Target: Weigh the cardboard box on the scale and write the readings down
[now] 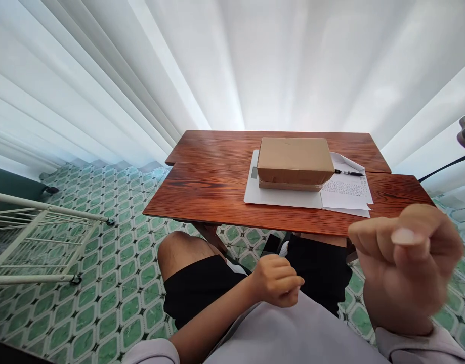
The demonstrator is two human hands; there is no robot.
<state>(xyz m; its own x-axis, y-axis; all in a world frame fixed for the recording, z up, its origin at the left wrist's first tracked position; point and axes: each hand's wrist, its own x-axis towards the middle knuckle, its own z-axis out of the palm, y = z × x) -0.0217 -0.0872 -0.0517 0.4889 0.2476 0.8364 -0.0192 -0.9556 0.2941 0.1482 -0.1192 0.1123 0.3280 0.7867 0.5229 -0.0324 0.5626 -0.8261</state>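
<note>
My left hand [278, 279] rests over my lap, fingers curled in a loose fist, and nothing shows in it. Raised close to the camera at the right is my right hand [410, 253], somewhat blurred, its fingers folded in and no object visible between them. Beyond both hands, apart from them, a brown cardboard box [296, 154] lies flat on a thin white board-like scale [284, 197] with a small grey display at its left. Sheets of written paper [348, 187] lie beside the box, partly under it or the scale; I cannot tell which. A black pen [349, 173] lies across the paper.
The reddish-brown wooden table [202, 192] stands before my knees, with a notch in its left edge. White curtains [262, 65] hang behind it. A cream wheeled rack [46, 242] stands at the left on the green tiled floor [114, 283]. A dark cable [445, 166] runs at the right.
</note>
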